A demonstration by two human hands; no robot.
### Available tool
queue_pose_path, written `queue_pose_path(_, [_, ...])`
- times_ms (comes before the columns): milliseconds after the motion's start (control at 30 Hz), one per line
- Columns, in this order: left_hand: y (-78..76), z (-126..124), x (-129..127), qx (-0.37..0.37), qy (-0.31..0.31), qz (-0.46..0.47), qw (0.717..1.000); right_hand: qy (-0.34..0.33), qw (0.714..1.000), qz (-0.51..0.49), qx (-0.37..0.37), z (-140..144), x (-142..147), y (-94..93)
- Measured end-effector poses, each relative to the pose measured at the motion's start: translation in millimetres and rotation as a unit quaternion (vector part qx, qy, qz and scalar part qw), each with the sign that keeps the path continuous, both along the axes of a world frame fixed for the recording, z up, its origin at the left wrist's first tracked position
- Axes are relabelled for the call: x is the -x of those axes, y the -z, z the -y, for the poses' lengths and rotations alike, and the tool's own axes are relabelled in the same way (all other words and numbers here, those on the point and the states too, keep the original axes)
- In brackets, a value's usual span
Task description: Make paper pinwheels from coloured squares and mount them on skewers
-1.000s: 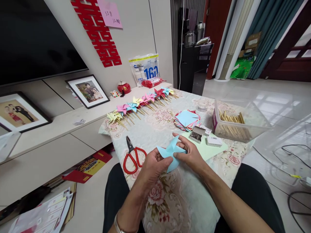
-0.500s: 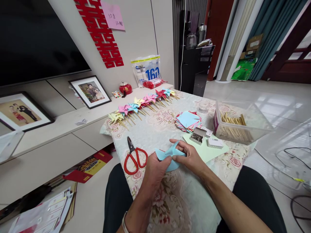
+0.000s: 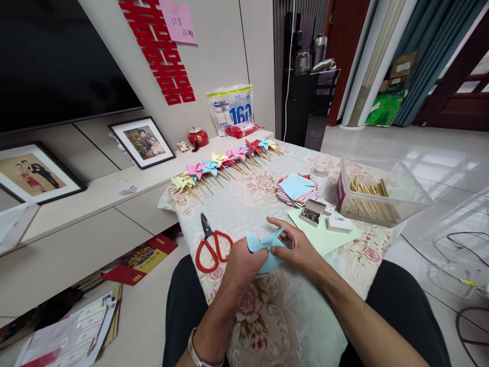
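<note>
A light blue paper square (image 3: 263, 244), cut and partly folded into pinwheel flaps, is held over the flowered tablecloth (image 3: 267, 316). My left hand (image 3: 242, 262) grips its lower left part from below. My right hand (image 3: 298, 244) pinches the flaps at its middle, index finger stretched over the top. Red-handled scissors (image 3: 210, 244) lie just left of my left hand. A small open box of pins (image 3: 311, 213) and a white box (image 3: 338, 223) rest on a pale green sheet (image 3: 324, 234) to the right.
A stack of coloured paper squares (image 3: 296, 189) lies beyond the pins. A clear tub of wooden sticks (image 3: 376, 196) stands at the right. A row of finished pinwheels (image 3: 221, 165) lines the table's far left edge. A low cabinet with framed photos (image 3: 143, 141) is at left.
Both hands have kept hold of the blue paper and shifted it slightly lower and left. The flaps look more gathered toward the middle. The view has drifted a little.
</note>
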State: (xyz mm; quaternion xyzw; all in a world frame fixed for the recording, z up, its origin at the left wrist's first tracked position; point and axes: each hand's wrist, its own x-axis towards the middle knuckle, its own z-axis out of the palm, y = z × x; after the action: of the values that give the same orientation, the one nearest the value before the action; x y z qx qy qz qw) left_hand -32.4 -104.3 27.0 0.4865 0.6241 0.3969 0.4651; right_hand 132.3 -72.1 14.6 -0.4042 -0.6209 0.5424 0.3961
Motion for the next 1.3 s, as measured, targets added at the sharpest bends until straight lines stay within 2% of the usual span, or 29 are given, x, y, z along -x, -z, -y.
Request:
queue_pose_path(167, [3.8,-0.7,-0.7,0.011,-0.011,0.018,1.0,-0.002,0.999,-0.023,0.031,1.3,0.7,2.1])
queue_pose_path(400, [-6.3,5.7,-11.0,0.043,-0.025,0.176,0.983,-0.009,0.992,-0.098,0.074,0.0,1.1,6.1])
queue_pose_path(533, [-9.2,7.6,-12.8,0.037,-0.03,0.187,0.981,-0.008,0.991,-0.107,0.081,0.0,1.1,5.8])
queue_pose_path(767, [-4.6,4.4,-0.8,0.019,-0.041,0.2,0.979,-0.027,0.988,-0.129,0.078,-3.0,1.4,6.3])
queue_pose_path(833, [-4.9,2.6,2.9,0.02,-0.054,0.214,0.975,-0.014,0.991,-0.122,0.054,-3.8,2.0,7.8])
queue_pose_path(933, [-6.1,0.4,8.3,0.03,-0.073,0.227,0.971,0.034,0.995,-0.086,-0.03,-3.3,2.1,9.5])
queue_pose_path(1033, [-7.1,-0.8,13.7,0.039,-0.076,0.248,0.965,0.091,0.986,-0.07,-0.117,-0.9,0.3,7.9])
queue_pose_path(1100, [-7.4,-1.2,17.0,0.038,-0.073,0.263,0.961,0.105,0.978,-0.072,-0.167,0.9,-1.6,5.2])
queue_pose_path(1300, [-8.9,-1.7,21.3,0.045,-0.059,0.299,0.951,0.019,0.95,0.005,-0.313,4.4,-2.1,-0.3])
